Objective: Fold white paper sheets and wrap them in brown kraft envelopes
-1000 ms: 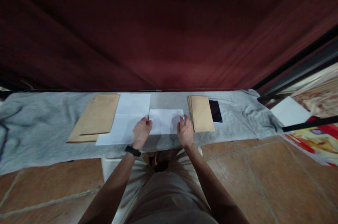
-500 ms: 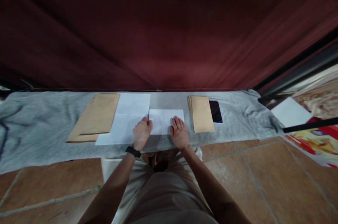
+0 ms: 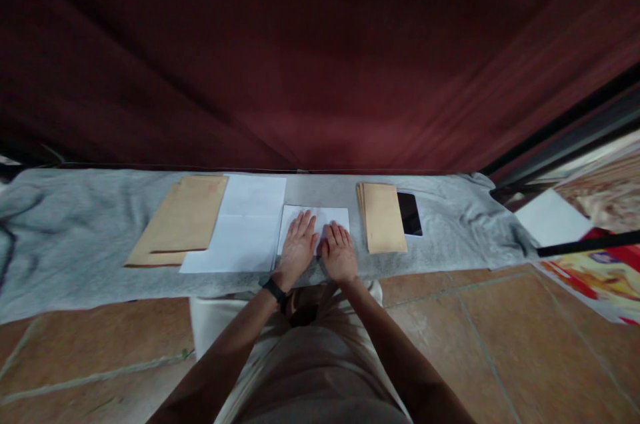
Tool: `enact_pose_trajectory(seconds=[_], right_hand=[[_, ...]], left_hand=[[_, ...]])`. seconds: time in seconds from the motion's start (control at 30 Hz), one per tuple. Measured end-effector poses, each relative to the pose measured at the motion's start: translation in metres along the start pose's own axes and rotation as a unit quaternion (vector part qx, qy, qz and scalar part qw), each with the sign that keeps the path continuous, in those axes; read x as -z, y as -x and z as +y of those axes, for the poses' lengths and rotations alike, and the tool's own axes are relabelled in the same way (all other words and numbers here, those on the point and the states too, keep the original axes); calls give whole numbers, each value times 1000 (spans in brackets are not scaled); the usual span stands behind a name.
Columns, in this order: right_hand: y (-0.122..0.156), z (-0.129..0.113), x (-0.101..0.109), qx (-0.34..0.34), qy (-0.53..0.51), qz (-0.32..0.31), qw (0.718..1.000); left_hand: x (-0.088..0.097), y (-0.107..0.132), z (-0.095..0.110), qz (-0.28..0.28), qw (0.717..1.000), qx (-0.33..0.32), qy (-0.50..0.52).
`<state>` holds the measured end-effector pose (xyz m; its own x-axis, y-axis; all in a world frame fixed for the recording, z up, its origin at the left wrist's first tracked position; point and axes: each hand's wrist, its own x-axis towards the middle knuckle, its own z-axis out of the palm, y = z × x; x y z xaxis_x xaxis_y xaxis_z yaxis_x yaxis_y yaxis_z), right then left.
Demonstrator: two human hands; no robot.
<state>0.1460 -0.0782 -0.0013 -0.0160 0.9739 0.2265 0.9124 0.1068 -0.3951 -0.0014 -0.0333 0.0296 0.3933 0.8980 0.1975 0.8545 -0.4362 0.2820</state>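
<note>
Two hands lie flat and spread, side by side, on one folded white sheet (image 3: 327, 216): left hand (image 3: 298, 244) on its near-left part, fingers pointing far; right hand (image 3: 339, 252) just beside it on the near-middle, thumbs almost touching. Neither hand pinches anything. Sheet: small rectangle at the middle of the worktop, on a grey cloth (image 3: 75, 224), its far-right corner bare. Left of it, touching or nearly so: white paper (image 3: 245, 224), larger, with a crease across. Further left: brown envelopes (image 3: 185, 217), a loose fan. Right of the sheet, a little apart: second envelope stack (image 3: 383, 216), squared up, with a dark phone (image 3: 409, 213) against its right side. Behind all: dark red curtain (image 3: 320, 57). Black band (image 3: 273, 289) on the left wrist. Step judged in hand: pressing the fold flat. Handling note: keep the palms low and the weight even; stroke outward from the middle to each end so the crease sets sharp and the layers stay square; hold one hand as anchor, since the cloth beneath may creep or wrinkle under a sideways push.
</note>
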Motion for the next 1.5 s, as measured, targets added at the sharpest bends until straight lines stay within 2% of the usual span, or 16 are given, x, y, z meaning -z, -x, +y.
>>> enact_pose_trajectory(seconds=[0.17, 0.37, 0.57, 0.73, 0.9, 1.2, 1.5], right_hand=[[0, 1, 1, -1, 4, -7, 1000], [-5, -1, 0, -14, -37, 19, 999], [-46, -31, -16, -11, -161, 23, 987], [-70, -41, -30, -6, -177, 6, 984], [-67, -31, -27, 11, -140, 11, 990], [-54, -5, -18, 20, 18, 10, 1000], [-28, 21, -21, 10, 90, 85, 992]], left_hand=[[-21, -3, 4, -31, 999, -6, -8], [-23, -3, -1, -22, 999, 14, -22], [-20, 1, -7, -48, 998, -28, 8], [-27, 2, -12, -42, 999, -24, 18], [-34, 0, -12, -25, 999, -11, -16], [-31, -3, -6, -13, 997, -3, -73], [-34, -2, -5, 30, 998, 24, -47]])
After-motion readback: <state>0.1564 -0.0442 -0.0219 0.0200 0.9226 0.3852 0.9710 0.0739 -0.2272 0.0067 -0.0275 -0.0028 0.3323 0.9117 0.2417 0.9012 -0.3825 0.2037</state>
